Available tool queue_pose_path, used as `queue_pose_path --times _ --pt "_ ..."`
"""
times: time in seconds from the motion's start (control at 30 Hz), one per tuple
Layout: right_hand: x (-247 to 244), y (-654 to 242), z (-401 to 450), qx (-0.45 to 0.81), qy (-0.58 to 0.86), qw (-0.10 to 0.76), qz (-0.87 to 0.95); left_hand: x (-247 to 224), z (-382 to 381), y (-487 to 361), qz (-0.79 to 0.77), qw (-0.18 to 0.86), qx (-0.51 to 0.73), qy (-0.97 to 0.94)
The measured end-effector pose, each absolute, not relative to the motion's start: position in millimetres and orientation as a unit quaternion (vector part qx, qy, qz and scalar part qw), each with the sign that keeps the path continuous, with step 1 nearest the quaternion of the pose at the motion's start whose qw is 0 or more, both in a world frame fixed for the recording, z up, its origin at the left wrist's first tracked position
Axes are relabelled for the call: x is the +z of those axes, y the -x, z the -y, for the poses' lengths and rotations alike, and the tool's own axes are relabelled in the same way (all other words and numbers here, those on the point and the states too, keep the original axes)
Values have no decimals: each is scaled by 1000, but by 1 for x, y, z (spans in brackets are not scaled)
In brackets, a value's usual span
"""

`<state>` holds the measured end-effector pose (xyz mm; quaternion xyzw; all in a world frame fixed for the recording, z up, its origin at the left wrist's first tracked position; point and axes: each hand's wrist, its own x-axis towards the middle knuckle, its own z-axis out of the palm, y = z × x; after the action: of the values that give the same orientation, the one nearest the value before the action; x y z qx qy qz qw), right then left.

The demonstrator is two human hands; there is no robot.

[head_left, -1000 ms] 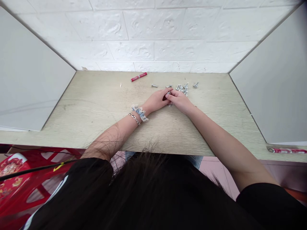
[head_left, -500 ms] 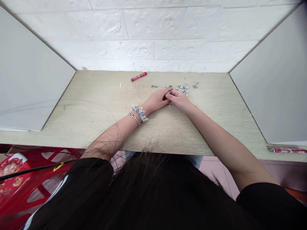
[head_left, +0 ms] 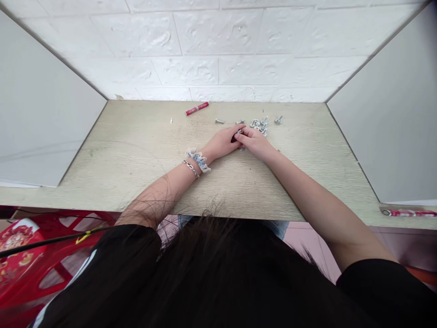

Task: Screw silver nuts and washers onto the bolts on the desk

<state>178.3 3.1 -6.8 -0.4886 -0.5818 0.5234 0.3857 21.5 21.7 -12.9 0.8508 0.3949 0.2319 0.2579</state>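
My left hand (head_left: 222,142) and my right hand (head_left: 256,142) meet over the table, their fingers closed around a small silver bolt (head_left: 240,131). Most of that bolt is hidden by the fingers. Just behind my right hand's fingers lies a pile of silver bolts (head_left: 263,127) with nuts or washers on some of them. Another bolt (head_left: 240,121) lies right behind my left fingertips. Farther left, a lone bolt (head_left: 219,121) rests on its side. To the right of the pile, one bolt with a washer (head_left: 279,120) is set apart.
A red tube (head_left: 197,109) lies near the white brick wall (head_left: 218,70). A white scrap (head_left: 171,120) is left of it. Grey panels flank the wooden table (head_left: 153,136). Another red tube (head_left: 409,213) sits at the right front edge. A red plastic chair (head_left: 61,255) stands at lower left.
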Motion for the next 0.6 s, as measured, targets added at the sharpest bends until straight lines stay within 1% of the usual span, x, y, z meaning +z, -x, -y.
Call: queue_pose_path --times 0.17,0.6 --pt "-6 -178 -1 501 513 379 585 -11 -21 -21 -400 260 226 -850" --pt "-10 -178 -2 491 515 372 596 -15 -24 -20 -395 255 229 -852"
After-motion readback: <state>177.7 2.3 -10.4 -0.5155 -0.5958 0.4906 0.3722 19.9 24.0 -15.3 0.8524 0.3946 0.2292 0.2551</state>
